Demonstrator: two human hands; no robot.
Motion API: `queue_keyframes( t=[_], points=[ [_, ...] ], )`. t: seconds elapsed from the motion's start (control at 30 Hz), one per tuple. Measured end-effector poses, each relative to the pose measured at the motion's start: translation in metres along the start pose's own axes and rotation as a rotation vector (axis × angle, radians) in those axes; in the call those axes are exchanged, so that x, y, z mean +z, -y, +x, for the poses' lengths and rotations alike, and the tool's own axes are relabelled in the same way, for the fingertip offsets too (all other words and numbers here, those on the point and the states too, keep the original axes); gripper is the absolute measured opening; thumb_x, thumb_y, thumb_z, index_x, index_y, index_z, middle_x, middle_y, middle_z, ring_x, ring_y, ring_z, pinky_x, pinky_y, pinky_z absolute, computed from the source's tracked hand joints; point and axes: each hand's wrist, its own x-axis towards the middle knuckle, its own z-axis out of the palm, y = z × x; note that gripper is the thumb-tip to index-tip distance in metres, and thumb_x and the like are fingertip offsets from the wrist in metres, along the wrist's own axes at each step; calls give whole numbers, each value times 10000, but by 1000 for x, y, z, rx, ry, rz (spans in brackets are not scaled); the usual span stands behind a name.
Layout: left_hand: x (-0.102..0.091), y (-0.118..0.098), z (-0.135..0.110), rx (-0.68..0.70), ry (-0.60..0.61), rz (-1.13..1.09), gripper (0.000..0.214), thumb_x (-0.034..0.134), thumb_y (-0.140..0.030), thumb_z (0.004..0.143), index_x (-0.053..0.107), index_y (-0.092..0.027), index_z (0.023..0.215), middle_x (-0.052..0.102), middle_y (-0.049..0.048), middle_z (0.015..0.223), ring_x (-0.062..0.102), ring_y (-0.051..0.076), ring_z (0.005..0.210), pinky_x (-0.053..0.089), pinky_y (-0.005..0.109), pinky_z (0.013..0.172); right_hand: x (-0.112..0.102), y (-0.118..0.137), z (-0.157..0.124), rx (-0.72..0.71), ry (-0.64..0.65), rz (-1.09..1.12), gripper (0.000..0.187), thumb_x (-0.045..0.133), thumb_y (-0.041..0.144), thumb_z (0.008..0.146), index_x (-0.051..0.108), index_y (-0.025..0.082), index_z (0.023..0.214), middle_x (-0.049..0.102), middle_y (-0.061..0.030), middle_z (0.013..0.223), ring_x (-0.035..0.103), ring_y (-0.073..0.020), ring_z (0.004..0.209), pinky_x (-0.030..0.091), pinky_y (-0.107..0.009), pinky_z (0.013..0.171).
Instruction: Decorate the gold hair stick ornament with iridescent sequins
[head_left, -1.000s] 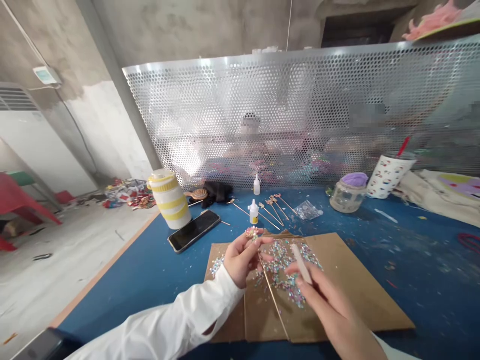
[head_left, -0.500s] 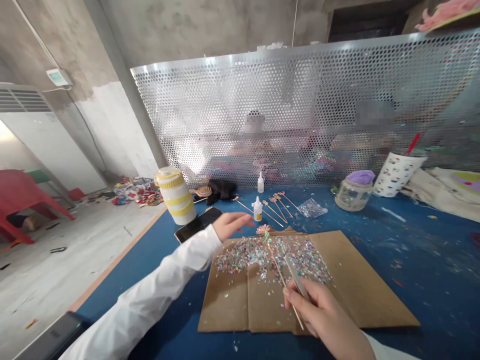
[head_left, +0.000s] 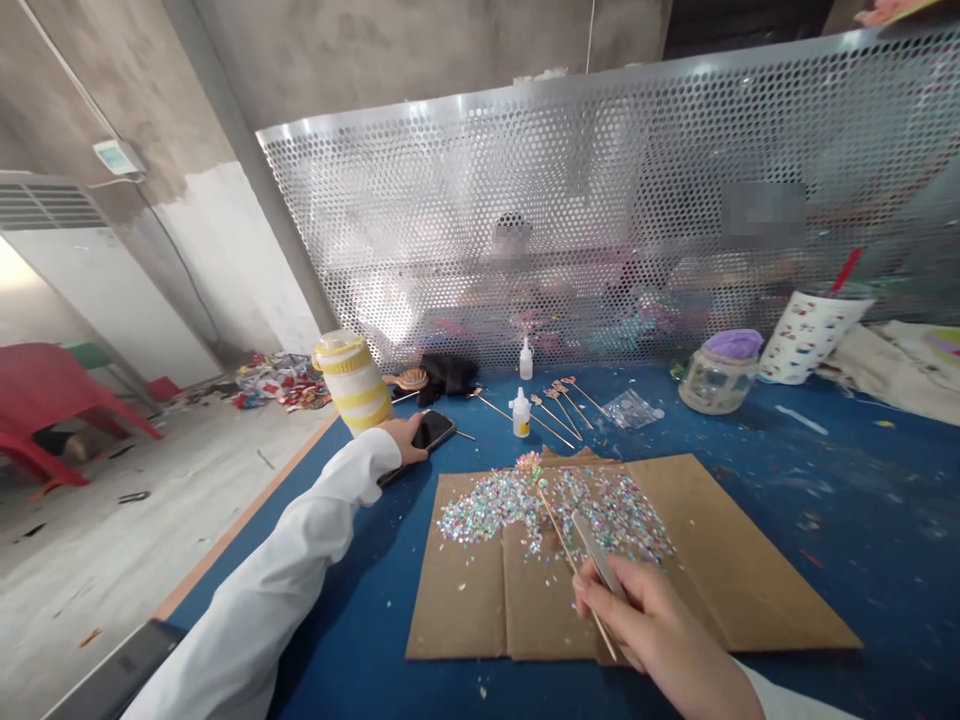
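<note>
My left hand [head_left: 403, 440] reaches across a dark smartphone [head_left: 436, 428], its fingers bent over the phone, which lies on the table. My right hand [head_left: 637, 610] is closed around pale tweezers [head_left: 592, 547] and a thin wooden stick [head_left: 559, 525]. A pink and green flower-like decoration [head_left: 531, 464] sits at the stick's far end, above the cardboard. Shiny multicoloured sequins [head_left: 487, 508] are spread over the cardboard sheet [head_left: 750, 580] below. Behind the sheet stand a small white glue bottle [head_left: 521, 415] and several decorated sticks [head_left: 559, 408].
A yellow-and-white striped tumbler [head_left: 352, 382] stands beside the phone. Farther back are a hairbrush [head_left: 409, 379], another small bottle [head_left: 526, 360] and a clear plastic bag [head_left: 631, 410]. At right stand a glass jar [head_left: 716, 385] and a patterned cup [head_left: 806, 338]. A perforated metal panel [head_left: 465, 200] borders the table.
My left hand has moved left and toward me, from above the sequins' back edge onto the phone. My right hand keeps its hold on the tweezers and stick. The view has shifted slightly.
</note>
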Motion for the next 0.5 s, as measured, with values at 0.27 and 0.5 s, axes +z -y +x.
queue_keyframes(
  t=[0.27, 0.5],
  points=[
    [0, -2, 1, 14, 6, 19, 356, 496, -311, 841, 466, -146, 1155, 534, 88, 1104, 550, 202, 944, 459, 416, 807, 1, 0, 1, -20, 4, 6, 274, 397, 372, 863, 479, 147, 731, 260, 45, 546, 214, -78, 452, 161, -208, 427],
    [-23, -14, -15, 70, -19, -215, 417, 548, -366, 787, 495, -136, 1131, 514, 119, 1170, 500, 247, 1050, 381, 464, 892, 2, 3, 0, -25, -36, 4, 295, 421, 406, 845, 496, 148, 721, 401, 7, 647, 329, -98, 539, 257, -208, 498]
  ],
)
